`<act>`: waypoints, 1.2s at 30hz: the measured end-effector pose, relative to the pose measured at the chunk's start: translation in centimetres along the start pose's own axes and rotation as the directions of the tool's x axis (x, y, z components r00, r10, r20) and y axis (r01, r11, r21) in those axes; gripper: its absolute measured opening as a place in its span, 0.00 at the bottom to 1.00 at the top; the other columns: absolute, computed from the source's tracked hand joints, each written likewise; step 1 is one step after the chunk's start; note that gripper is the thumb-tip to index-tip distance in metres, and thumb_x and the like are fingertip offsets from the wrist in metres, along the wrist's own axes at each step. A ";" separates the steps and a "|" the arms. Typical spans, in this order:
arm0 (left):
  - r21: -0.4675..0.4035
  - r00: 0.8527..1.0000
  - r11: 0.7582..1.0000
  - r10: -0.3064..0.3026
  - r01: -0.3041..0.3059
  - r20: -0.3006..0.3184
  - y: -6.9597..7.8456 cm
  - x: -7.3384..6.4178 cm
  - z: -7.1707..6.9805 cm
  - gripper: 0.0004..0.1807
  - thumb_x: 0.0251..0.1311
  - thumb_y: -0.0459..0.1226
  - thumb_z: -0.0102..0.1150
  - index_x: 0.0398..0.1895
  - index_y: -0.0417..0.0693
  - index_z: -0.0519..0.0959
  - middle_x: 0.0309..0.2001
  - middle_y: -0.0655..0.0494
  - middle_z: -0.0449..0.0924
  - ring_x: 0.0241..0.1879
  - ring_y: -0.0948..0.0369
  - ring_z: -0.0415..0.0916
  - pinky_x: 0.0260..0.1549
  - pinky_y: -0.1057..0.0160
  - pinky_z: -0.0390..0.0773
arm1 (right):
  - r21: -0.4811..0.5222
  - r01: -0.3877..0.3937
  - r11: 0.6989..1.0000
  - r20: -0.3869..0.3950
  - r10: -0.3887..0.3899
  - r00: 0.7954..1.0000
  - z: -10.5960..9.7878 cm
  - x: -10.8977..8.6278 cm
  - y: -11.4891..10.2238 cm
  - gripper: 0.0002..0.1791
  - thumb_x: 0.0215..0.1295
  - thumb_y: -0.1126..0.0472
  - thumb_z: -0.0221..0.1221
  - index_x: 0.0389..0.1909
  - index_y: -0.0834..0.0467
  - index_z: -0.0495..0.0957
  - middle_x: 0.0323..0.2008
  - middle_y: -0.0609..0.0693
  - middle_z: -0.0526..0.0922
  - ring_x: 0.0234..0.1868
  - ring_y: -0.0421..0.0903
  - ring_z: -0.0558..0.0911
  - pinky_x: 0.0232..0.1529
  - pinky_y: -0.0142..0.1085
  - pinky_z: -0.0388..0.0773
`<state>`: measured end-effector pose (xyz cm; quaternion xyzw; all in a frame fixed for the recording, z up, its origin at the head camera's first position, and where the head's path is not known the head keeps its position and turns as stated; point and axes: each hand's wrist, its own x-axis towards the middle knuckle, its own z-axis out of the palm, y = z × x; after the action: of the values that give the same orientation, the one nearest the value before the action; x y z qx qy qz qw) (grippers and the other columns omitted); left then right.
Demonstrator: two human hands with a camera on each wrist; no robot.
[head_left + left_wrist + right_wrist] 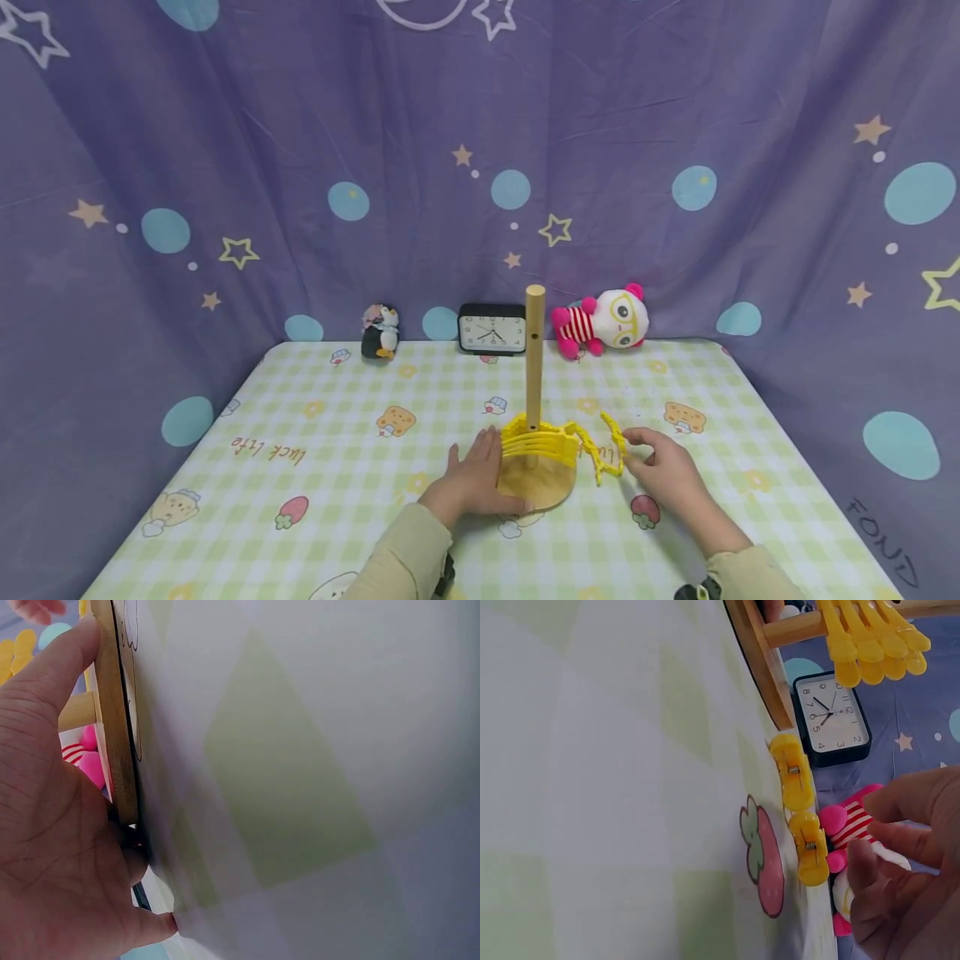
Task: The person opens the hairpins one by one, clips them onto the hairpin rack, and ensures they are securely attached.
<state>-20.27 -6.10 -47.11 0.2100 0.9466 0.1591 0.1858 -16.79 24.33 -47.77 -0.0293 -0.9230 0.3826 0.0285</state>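
A wooden stand point(533, 358) with an upright post and a round base point(536, 492) is on the table. My left hand point(476, 479) holds the base at its left side, the thumb along the front edge; the left wrist view shows that thumb on the base's rim point(116, 735). Around the foot of the post sit several yellow plastic pieces point(540, 443) with rounded ends. To their right lies a yellow strip with spring clips point(615, 468); the right wrist view shows two clips point(793, 772). Close beside this strip is my right hand point(663, 471), its fingers loosely bent and holding nothing.
At the table's back edge stand a penguin figure point(381, 332), a black alarm clock point(492, 332) and a pink-and-white plush panda point(603, 321). A checked cloth point(315, 492) covers the table. Behind it hangs a purple curtain point(420, 125).
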 end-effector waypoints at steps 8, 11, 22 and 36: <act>-0.008 1.000 1.000 0.001 -0.001 0.005 0.1 -0.1 0.0 0.65 0.48 0.70 0.59 0.77 0.38 0.44 0.78 0.45 0.36 0.76 0.51 0.35 0.67 0.35 0.36 | -0.130 0.007 0.991 0.069 0.002 0.998 0.4 0.3 0.3 0.25 0.60 0.59 0.66 0.56 0.66 0.75 0.46 0.59 0.80 0.46 0.58 0.80 0.46 0.54 0.75; -0.006 1.000 1.000 0.003 -0.003 0.001 0.1 -0.1 0.0 0.66 0.47 0.70 0.59 0.77 0.38 0.44 0.78 0.44 0.37 0.76 0.51 0.35 0.67 0.35 0.37 | -0.161 -0.014 0.987 0.082 0.028 0.996 0.6 0.5 0.3 0.25 0.60 0.59 0.66 0.55 0.67 0.75 0.45 0.59 0.80 0.48 0.60 0.79 0.48 0.55 0.74; -0.001 1.000 1.000 0.002 -0.002 -0.001 -0.1 0.1 0.4 0.66 0.47 0.71 0.59 0.77 0.38 0.44 0.78 0.44 0.37 0.76 0.50 0.36 0.67 0.36 0.36 | -0.206 -0.078 0.975 0.079 0.096 0.992 0.7 0.9 -0.2 0.23 0.60 0.63 0.63 0.53 0.71 0.75 0.45 0.62 0.79 0.50 0.61 0.77 0.51 0.55 0.72; 0.000 1.000 1.000 -0.001 0.001 -0.005 0.0 0.1 0.2 0.66 0.47 0.70 0.60 0.77 0.38 0.44 0.78 0.44 0.37 0.76 0.50 0.36 0.67 0.35 0.36 | -0.274 -0.110 0.955 0.086 0.138 0.987 0.4 1.6 0.1 0.29 0.53 0.54 0.71 0.50 0.68 0.75 0.41 0.59 0.77 0.44 0.56 0.78 0.47 0.53 0.74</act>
<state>-20.25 -6.03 -47.29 0.2091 0.9472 0.1594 0.1836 -18.39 24.22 -48.05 -0.0710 -0.9628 0.2563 -0.0479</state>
